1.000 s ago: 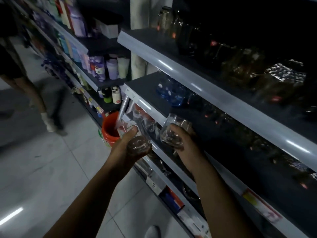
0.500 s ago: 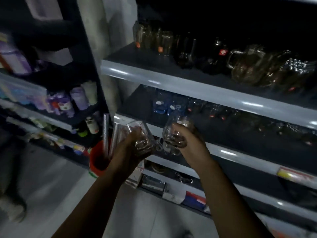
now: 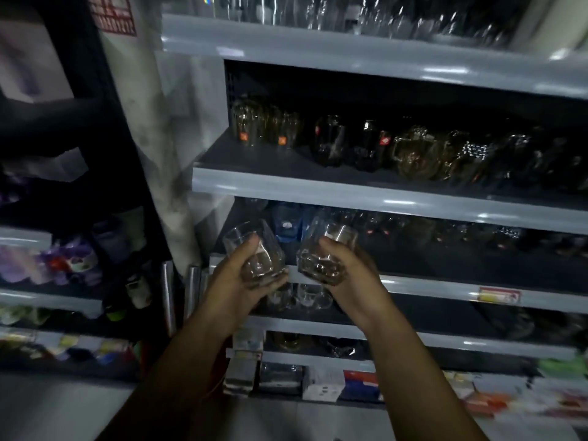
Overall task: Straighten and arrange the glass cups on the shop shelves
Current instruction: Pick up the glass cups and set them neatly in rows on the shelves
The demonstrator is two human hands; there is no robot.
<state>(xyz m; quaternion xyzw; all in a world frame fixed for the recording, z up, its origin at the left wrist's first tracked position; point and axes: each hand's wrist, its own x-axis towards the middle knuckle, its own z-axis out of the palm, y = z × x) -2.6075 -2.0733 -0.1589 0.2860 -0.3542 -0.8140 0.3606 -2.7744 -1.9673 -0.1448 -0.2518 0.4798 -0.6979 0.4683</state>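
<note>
A: While the left hand [image 3: 235, 281] and the right hand [image 3: 353, 275] are raised before the shelves, what does each one hold?

B: A clear glass cup apiece. The left hand's fingers curl under and around the left cup [image 3: 254, 249], with the thumb over its side. The right hand clasps the right cup [image 3: 324, 259] in the same way. Both cups are tilted and held in the air just in front of the grey shelf lip [image 3: 429, 286], not standing on anything. They are near each other but apart.

A: What sits behind them?

B: Blue glasses [image 3: 288, 222] show in the gap between the two cups, at the left end of that shelf. A row of dark glassware runs right from there, too dim to make out.

A: And the rest?

B: One level up, the upper shelf [image 3: 318, 186] carries amber tumblers [image 3: 254, 125] with orange stickers at its left end. Beside them are dark rounded glasses [image 3: 331, 141], then what look like handled jugs [image 3: 413, 154], though blur smears them. The top shelf [image 3: 350, 55] holds tall clear glasses [image 3: 397, 17]. Below the hands, more clear cups [image 3: 310, 297] stand on a lower shelf, partly hidden by the wrists. A red-and-yellow price label [image 3: 499, 295] is fixed to the shelf lip, right of the right hand.

A: To the left?

B: A pale pillar [image 3: 152, 122] with upright metal tubes [image 3: 168, 297] at its foot, and a separate rack with purple packets [image 3: 63, 259]. Boxed goods [image 3: 280, 375] fill the bottom level.
</note>
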